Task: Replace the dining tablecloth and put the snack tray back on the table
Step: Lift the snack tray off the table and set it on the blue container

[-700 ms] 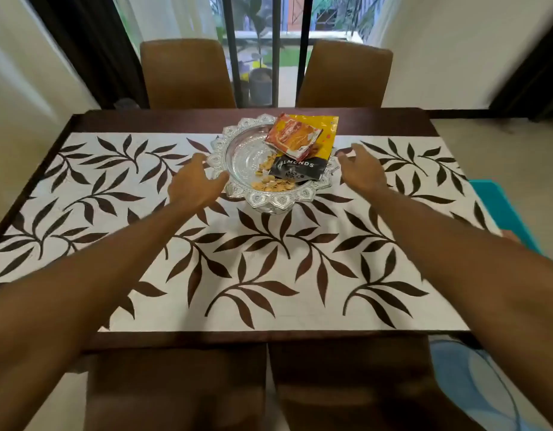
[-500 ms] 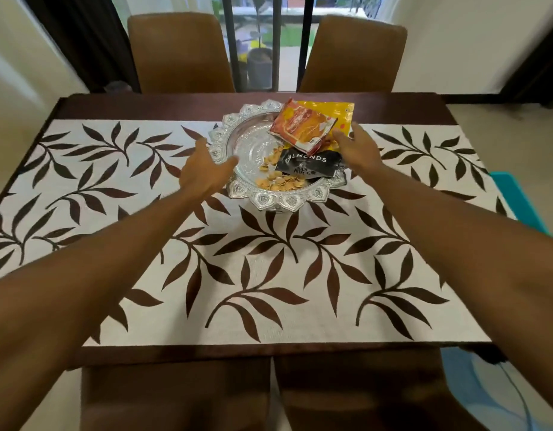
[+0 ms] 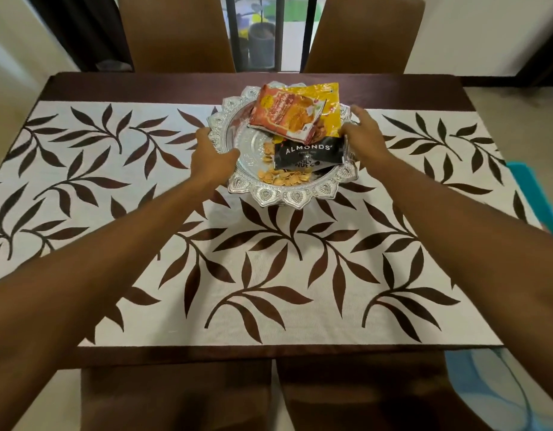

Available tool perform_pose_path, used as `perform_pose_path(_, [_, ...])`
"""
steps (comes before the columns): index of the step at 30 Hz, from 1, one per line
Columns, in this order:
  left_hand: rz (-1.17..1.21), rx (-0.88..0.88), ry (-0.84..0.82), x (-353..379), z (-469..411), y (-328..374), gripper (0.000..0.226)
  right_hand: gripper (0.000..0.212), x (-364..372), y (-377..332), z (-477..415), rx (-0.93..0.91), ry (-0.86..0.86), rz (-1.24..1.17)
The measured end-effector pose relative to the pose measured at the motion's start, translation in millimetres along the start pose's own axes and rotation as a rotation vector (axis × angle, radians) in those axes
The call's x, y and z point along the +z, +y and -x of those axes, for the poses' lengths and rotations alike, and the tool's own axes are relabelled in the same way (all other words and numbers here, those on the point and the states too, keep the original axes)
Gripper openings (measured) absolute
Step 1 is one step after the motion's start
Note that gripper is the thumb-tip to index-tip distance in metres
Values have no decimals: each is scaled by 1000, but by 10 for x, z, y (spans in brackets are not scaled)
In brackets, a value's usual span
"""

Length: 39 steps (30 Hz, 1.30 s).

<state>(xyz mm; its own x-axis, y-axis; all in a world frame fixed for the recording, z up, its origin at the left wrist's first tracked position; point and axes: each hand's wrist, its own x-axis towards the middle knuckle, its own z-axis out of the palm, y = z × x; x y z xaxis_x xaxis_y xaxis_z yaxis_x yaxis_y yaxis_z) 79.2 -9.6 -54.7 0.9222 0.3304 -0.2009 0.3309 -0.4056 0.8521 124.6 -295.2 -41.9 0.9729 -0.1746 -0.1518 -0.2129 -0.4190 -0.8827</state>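
Here, L hand (image 3: 213, 154) & R hand (image 3: 363, 136) clamp side rims of snack tray (image 3: 295, 197). Risk: uneven lift tilts tray; loose snacks (image 3: 284, 180) spill, packets (image 3: 287, 116) overhanging far rim slide off.

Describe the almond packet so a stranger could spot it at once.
Start at the leaf-patterned tablecloth, then the ornate silver tray at its far middle. In the tray's right half lies the almond packet. It is the only black one, printed ALMONDS in white; its neighbours are an orange packet and a yellow packet.
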Motion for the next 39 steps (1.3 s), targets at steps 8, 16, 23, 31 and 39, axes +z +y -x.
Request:
perform_pose_path(8, [14, -24, -17, 0, -36, 6, 65, 68, -46, 2, 3, 106, -83, -27])
perform_pose_path(16, [100, -42, -69, -91, 15, 93, 61, 70, -48, -19, 52, 137, 35, 37])
perform_pose_path(23, [144, -16, -95, -144, 374, 251, 57, 51, -412, -112, 499, 139, 85, 6])
perform_pose_path(31, [162, 86, -144, 92, 1443, 408, 49, 48, -1343, 150, 1595, 78, 189, 59])
perform_pose_path(39, [194, 139, -245, 969, 2941, 632, 52, 61, -2661, 1041, 2760, 102, 274, -27])
